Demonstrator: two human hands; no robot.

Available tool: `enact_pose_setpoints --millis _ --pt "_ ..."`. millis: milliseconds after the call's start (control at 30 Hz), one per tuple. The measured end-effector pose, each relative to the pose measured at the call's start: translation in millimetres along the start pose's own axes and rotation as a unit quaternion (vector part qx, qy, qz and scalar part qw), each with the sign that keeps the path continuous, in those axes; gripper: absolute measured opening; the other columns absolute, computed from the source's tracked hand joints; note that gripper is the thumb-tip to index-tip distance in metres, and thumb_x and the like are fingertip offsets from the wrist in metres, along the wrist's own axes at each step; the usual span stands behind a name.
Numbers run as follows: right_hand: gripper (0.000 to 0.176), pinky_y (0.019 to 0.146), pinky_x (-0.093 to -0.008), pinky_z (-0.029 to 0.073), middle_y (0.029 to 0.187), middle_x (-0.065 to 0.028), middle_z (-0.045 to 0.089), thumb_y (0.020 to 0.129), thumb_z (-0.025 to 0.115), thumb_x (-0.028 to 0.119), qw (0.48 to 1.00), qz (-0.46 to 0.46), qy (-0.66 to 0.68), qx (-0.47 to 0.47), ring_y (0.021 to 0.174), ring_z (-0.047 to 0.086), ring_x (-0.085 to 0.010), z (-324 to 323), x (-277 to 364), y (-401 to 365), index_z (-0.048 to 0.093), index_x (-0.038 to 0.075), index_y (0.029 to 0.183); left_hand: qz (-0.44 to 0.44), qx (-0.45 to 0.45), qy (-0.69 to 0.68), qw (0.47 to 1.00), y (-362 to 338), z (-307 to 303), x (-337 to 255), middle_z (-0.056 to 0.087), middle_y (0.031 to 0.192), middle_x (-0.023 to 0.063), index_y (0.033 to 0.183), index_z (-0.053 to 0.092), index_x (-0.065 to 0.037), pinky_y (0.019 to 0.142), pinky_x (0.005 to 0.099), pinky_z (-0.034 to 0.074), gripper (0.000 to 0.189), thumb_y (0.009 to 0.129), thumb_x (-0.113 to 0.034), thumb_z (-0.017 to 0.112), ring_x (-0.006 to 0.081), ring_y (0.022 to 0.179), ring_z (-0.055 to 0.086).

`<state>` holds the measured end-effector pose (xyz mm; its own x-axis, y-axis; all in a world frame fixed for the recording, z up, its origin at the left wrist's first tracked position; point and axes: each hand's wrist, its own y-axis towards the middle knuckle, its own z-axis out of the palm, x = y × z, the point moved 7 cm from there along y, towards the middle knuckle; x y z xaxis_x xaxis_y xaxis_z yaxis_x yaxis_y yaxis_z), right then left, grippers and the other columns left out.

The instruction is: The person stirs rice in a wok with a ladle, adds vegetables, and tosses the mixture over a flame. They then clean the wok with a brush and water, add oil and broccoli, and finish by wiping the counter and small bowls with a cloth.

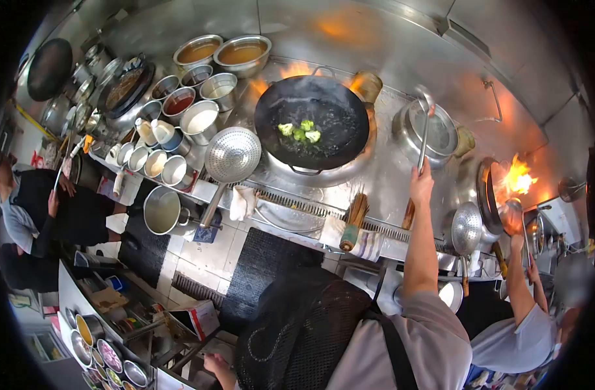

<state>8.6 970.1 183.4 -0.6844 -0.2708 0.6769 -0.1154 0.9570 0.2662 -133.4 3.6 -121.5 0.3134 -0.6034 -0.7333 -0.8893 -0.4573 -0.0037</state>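
Note:
My right hand [422,185] grips the handle of a metal ladle [425,133]. The ladle's bowl is raised beside a metal pot of water [433,133], at the pot's rim in this view. Low in the frame, my left hand [214,365] is small and partly seen beside the rear counter; its fingers look curled, and what they hold, if anything, is hidden. A black wok [278,130] sits over flames, with several green broccoli florets [300,132] in bubbling water. Left of the wok rests a perforated strainer [233,155], its handle pointing toward the stove's front edge.
A bamboo brush [356,221] lies on the front ledge near a folded cloth [369,244]. Metal bowls of sauce [178,103] crowd the left. On the right, a co-worker's hand [511,218] is beside a flaming wok [487,188]. Another person [47,201] stands far left.

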Motion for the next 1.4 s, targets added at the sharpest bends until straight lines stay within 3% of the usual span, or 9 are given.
enact_pose_setpoints --millis 33,233,267,467,533,700,767,1200,1400 --pt "0.052 0.075 -0.0397 0.050 0.086 -0.0215 0.066 0.092 0.060 0.019 1.000 0.006 0.000 -0.003 0.080 0.067 -0.0296 1.1 -18.6 11.4 0.045 0.006 0.140 -0.330 -0.009 -0.324 0.886 -11.4 39.7 36.7 0.054 0.074 0.0059 0.089 0.057 -0.004 0.053 0.0364 0.047 0.021 0.088 -0.023 0.065 0.0209 0.065 0.053" --pt "0.048 0.079 -0.0424 0.053 0.100 -0.0238 0.068 0.088 0.060 0.022 0.996 0.018 -0.076 -0.046 0.089 0.068 -0.0373 -1.4 -111.4 72.9 0.054 0.001 0.131 -0.258 0.243 -0.276 0.893 20.0 106.0 -16.1 0.047 0.062 0.0018 0.084 0.050 -0.009 0.040 0.0338 0.044 0.019 0.089 -0.021 0.064 0.0157 0.047 0.046" --pt "0.048 0.079 -0.0424 0.053 0.100 -0.0238 0.068 0.088 0.060 0.022 0.995 0.023 -0.078 -0.050 0.089 0.068 -0.0373 -3.1 -109.3 79.1 0.054 0.001 0.131 -0.071 0.225 -0.270 0.933 22.5 103.8 -38.8 0.043 0.058 0.0008 0.081 0.046 -0.009 0.037 0.0325 0.040 0.021 0.090 -0.019 0.063 0.0157 0.040 0.041" --pt "0.017 0.046 -0.0294 0.044 0.069 -0.0050 0.056 0.092 0.058 0.021 0.910 0.236 0.337 0.052 0.049 0.052 -0.0124 28.7 -128.4 94.1 0.056 0.004 0.089 -0.251 0.210 -0.261 0.908 36.1 121.4 -55.2 0.044 0.061 0.0009 0.081 0.046 -0.009 0.036 0.0297 0.035 0.019 0.090 -0.018 0.061 0.0149 0.040 0.039" --pt "0.020 0.041 -0.0246 0.037 0.063 0.0022 0.047 0.096 0.053 0.019 0.767 0.305 0.561 0.060 0.045 0.042 -0.0068 30.5 -104.2 85.3 0.047 0.009 0.080 -0.257 0.191 -0.267 0.909 35.0 124.7 -62.3 0.044 0.062 0.0010 0.081 0.046 -0.009 0.036 0.0288 0.033 0.019 0.090 -0.018 0.060 0.0146 0.040 0.038" --pt "0.012 0.038 -0.0230 0.033 0.067 0.0015 0.048 0.097 0.052 0.017 0.706 0.297 0.626 0.144 0.045 0.040 -0.0055 8.5 -44.9 48.1 0.046 0.011 0.088 -0.339 0.037 -0.183 0.922 15.6 120.9 -101.8 0.043 0.060 -0.0007 0.079 0.046 -0.009 0.037 0.0266 0.031 0.017 0.089 -0.015 0.058 0.0119 0.040 0.037" --pt "0.008 0.037 -0.0235 0.033 0.071 -0.0005 0.050 0.096 0.053 0.016 0.684 0.299 0.643 0.171 0.045 0.041 -0.0072 10.2 -22.7 29.9 0.046 0.012 0.095 -0.235 0.210 -0.189 0.930 12.8 129.3 -138.7 0.042 0.058 -0.0017 0.080 0.046 -0.009 0.038 0.0256 0.032 0.016 0.088 -0.014 0.058 0.0100 0.042 0.037" --pt "0.052 0.039 -0.0319 0.042 0.063 -0.0083 0.059 0.093 0.059 0.017 0.980 0.017 0.178 0.084 0.040 0.052 -0.0156 67.1 -18.9 -57.4 0.042 0.000 0.139 -0.335 0.233 -0.294 0.864 -5.1 130.3 -66.4 0.042 0.066 -0.0017 0.092 0.047 -0.010 0.041 0.0255 0.033 0.011 0.091 -0.013 0.058 0.0101 0.048 0.041" --pt "0.050 0.092 -0.0448 0.048 0.122 -0.0292 0.060 0.093 0.055 0.018 0.990 -0.052 -0.109 0.068 0.107 0.061 -0.0434 71.4 -91.4 -139.1 0.044 -0.004 0.136 -0.285 0.252 -0.282 0.881 -25.6 83.8 -7.9 0.045 0.061 0.0006 0.087 0.049 -0.008 0.038 0.0268 0.035 0.012 0.091 -0.014 0.058 0.0112 0.044 0.041"
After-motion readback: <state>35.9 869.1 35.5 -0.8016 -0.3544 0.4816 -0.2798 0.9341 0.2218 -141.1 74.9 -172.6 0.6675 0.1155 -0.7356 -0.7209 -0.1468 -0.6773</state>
